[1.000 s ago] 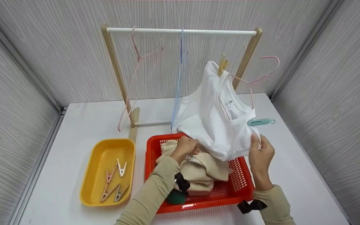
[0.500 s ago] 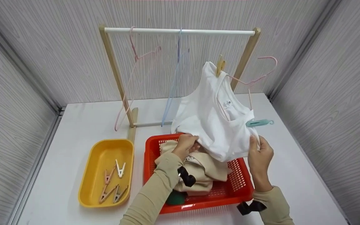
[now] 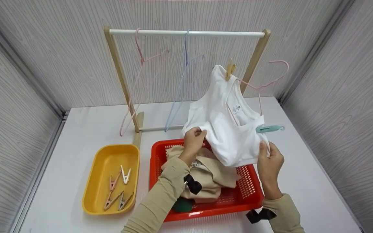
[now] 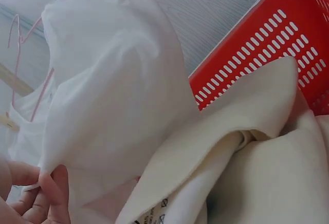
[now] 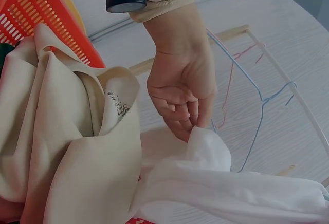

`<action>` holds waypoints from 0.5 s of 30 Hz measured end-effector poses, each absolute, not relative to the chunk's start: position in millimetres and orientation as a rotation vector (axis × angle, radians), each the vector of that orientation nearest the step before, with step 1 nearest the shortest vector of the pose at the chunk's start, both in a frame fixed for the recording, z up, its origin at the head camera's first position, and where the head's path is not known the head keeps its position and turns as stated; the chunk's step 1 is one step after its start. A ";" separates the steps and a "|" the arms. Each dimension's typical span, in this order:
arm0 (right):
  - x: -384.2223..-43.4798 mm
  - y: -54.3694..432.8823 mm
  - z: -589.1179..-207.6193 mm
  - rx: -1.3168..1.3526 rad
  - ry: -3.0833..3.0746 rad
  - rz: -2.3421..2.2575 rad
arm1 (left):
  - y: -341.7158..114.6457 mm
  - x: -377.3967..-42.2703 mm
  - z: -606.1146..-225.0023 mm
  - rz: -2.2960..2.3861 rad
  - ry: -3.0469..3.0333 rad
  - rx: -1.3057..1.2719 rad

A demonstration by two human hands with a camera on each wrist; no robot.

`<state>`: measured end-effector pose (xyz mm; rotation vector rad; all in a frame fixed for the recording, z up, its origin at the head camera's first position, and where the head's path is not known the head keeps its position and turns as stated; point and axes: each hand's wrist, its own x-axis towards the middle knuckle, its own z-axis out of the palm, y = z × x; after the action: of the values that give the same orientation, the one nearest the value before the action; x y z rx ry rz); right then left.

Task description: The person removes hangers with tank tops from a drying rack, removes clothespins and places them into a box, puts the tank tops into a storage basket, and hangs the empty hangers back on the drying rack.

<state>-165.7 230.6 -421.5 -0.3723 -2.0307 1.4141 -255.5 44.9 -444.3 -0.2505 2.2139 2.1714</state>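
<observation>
A white sleeveless top [image 3: 219,126] hangs tilted on a pink hanger [image 3: 264,84] whose hook is free of the rod. A yellow clothespin [image 3: 230,70] grips one shoulder and a teal clothespin [image 3: 269,128] the other. My left hand [image 3: 194,142] pinches the near left part of the top; in the left wrist view, thumb and fingers [image 4: 56,193] close on the fabric. The right wrist view also shows this left hand [image 5: 182,85] at a white fold. With my right hand [image 3: 270,161], I pinch the top's right edge below the teal clothespin.
Under the top stands a red basket [image 3: 254,197] with beige garments [image 3: 202,181] and something green [image 3: 182,205]. Left of it, a yellow tray [image 3: 92,191] holds several clothespins. Behind, a rack's white rod [image 3: 160,32] carries a pink hanger [image 3: 141,61] and a blue hanger [image 3: 176,94].
My left hand has risen from over the basket, lifting the near left part of the top. The blue hanger has swung round on the rod. My right hand has hardly moved.
</observation>
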 end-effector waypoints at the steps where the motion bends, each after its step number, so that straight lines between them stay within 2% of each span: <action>1: -165.8 231.0 -421.7 -0.368 -2.032 1.413 | 44.8 -255.1 -441.8 2.179 2.245 -0.229; 7: -166.4 233.1 -423.9 -0.378 -2.039 1.401 | 43.4 -251.8 -426.6 2.223 2.424 -0.074; 15: -167.0 234.4 -426.6 -0.422 -2.031 1.405 | 35.2 -251.0 -412.3 2.280 2.429 -0.006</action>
<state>-167.0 234.4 -426.6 -0.4216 -2.0306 1.4052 -251.0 35.2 -412.3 -0.0062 2.4288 2.2796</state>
